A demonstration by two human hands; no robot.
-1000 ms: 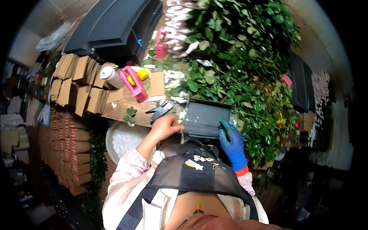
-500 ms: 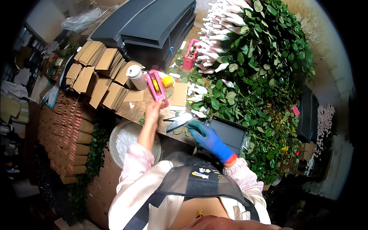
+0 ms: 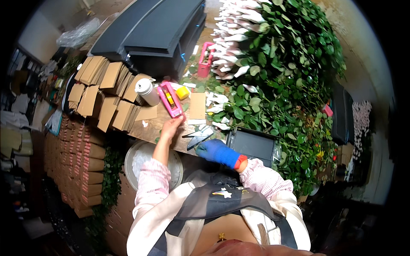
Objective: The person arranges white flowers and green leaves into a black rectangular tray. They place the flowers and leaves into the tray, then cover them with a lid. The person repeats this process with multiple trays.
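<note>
My bare left hand (image 3: 172,127) has its fingers pinched together at the near end of a pink tape dispenser (image 3: 170,100), which holds a yellow roll. Whether a strip of tape lies between the fingertips is too small to see. On my right hand (image 3: 215,152) is a blue knitted glove with a red cuff. Its fingers curl in at the table's front edge, and what they hold, if anything, is hidden. Just beyond it lies a shiny bluish-grey item with dark edges (image 3: 200,137). A brown cardboard piece (image 3: 197,106) rests farther back.
A white lidded cup (image 3: 147,91) stands beside stacked cardboard pieces (image 3: 90,101). Leafy stems with white-wrapped heads (image 3: 294,55) fill the right side. A dark tray (image 3: 253,146) sits right of my glove. Below the table edge is a white bucket (image 3: 132,168). Dark sheets (image 3: 158,30) are piled behind.
My right hand has moved left and nearer to me, its fingers now more curled. My left hand stays by the dispenser's near end. The whole view has shifted slightly.
</note>
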